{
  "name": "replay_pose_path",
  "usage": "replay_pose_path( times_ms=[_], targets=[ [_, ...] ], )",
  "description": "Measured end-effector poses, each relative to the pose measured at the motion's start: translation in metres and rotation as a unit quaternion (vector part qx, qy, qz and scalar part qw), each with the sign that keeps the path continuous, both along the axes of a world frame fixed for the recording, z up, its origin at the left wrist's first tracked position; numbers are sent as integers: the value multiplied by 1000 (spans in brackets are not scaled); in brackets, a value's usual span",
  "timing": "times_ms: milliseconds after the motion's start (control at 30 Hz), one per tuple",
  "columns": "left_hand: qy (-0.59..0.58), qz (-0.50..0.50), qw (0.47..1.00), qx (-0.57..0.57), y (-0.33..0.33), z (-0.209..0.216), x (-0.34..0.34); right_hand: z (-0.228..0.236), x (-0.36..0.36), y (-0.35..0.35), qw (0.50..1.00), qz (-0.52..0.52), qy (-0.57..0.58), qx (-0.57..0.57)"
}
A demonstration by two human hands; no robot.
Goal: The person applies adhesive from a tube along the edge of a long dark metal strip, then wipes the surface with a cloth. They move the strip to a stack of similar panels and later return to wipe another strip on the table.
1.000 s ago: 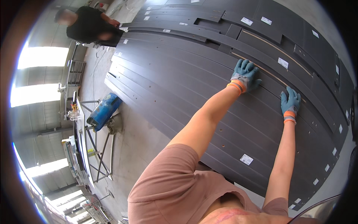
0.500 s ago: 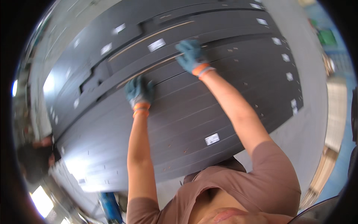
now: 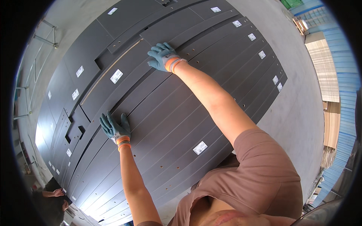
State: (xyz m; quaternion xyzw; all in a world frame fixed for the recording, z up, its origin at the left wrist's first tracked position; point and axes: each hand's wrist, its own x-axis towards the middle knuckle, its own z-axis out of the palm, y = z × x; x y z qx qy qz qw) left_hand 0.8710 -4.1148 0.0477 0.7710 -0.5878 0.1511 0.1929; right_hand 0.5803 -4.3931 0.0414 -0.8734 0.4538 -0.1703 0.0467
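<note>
My left hand [image 3: 115,127], in a blue-grey glove with an orange cuff, lies flat on a dark grey panel [image 3: 158,113] with its fingers spread. My right hand [image 3: 162,56], gloved the same way, rests farther off and to the right, palm down across a seam between panels, fingers apart. Neither hand grips anything. The panels are long boards laid side by side, several with small drilled holes. Beyond my hands lies another dark board [image 3: 109,88] with a white label [image 3: 116,76] and a tan strip along its far edge.
More dark boards, some notched [image 3: 73,132], cover the far left. At the lower left a co-worker's hand [image 3: 58,192] is beside the boards' end. Stacked light-brown boards [image 3: 323,67] stand on the right, near a blue floor strip [image 3: 348,98]. Grey floor [image 3: 298,98] surrounds the boards.
The view has turned, and the boards now slant more steeply. Both hands appear farther left in the picture, still on the boards. A tan edge formerly visible between my hands no longer shows.
</note>
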Motion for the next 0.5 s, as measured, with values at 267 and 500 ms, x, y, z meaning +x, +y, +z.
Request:
replay_pose_path(
  times_ms=[267, 500],
  targets=[
    [-18, -6, 998, 65, -6, -5, -3, -1, -49, -2, 1000, -1, 0, -24],
    [11, 34, 985, 169, 10, 16, 6, 76, -2, 19, 995, 36, 48, 79]
  ],
)
